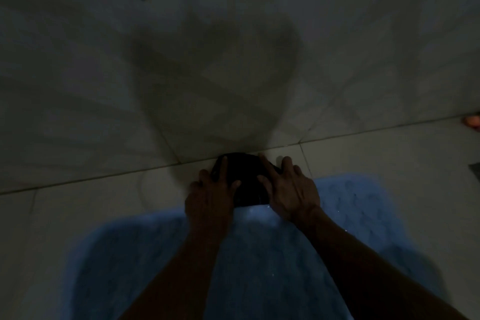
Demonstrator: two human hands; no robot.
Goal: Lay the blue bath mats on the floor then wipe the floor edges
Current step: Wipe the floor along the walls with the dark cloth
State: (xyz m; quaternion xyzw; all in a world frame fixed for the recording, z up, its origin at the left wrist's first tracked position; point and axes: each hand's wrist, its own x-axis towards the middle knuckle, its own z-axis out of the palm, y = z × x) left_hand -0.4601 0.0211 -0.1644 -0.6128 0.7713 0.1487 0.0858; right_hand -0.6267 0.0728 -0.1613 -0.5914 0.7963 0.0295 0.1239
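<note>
Wall [233, 34]: pale tile, dim, shadowed.
Floor [78, 202]: pale tiles; no writing legible.
Blue bath mats [259, 254]: flat on floor, under both forearms.
Dark cloth [246, 179]: at the floor-wall edge.
Left hand [210, 197]: fingers spread, pressing cloth.
Right hand [291, 189]: likewise.

Dim light; pale tiled floor [91, 205] meets a pale tiled wall [233, 21] along a dark seam.
</note>
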